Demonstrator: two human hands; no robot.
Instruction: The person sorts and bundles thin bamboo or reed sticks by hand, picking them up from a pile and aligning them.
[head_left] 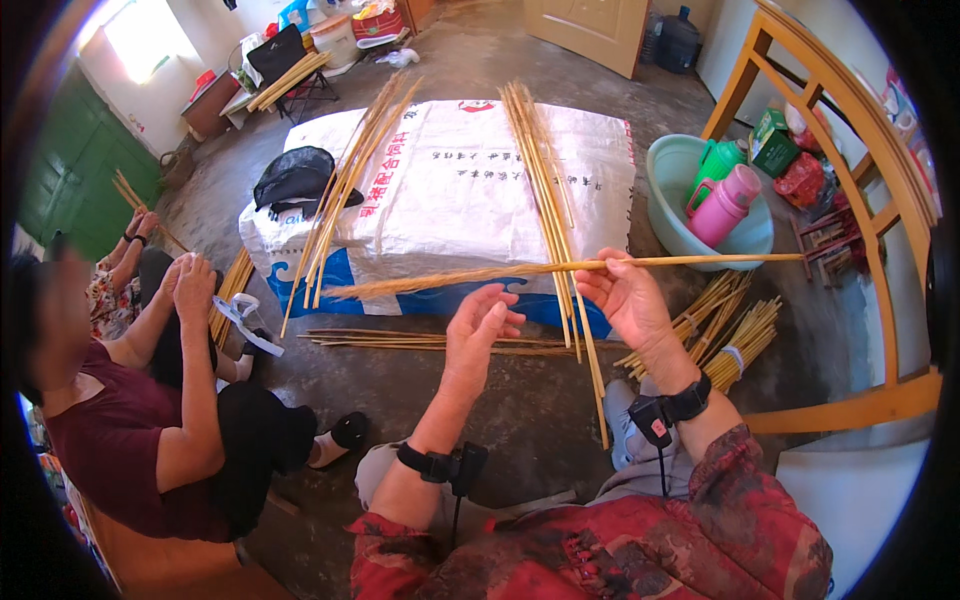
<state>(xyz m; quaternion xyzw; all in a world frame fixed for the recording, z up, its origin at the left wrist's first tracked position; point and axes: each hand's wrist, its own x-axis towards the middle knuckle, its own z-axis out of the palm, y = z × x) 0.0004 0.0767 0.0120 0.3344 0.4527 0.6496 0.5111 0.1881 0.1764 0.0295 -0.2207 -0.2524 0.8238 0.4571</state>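
My right hand [628,300] pinches a long dry reed stalk [720,260] between thumb and fingers. The stalk lies level across my front, its feathery plume [430,280] pointing left and its bare end right. Just below the plume, my left hand [482,325] is raised with fingers apart and a little bent, holding nothing. Beyond my hands, a low surface is covered by a white printed sack [470,215] with a blue edge. Two loose groups of stalks rest on it, left stalks [350,185] and right stalks [540,190], their lower ends jutting over the near edge.
Black mesh item [295,180] lies on the sack. More stalks [400,341] and tied bundles [745,345] are on the floor. At right stand a pale green basin [665,190] holding a pink thermos [725,205], and a wooden frame [880,270]. Co-workers [140,400] sit left.
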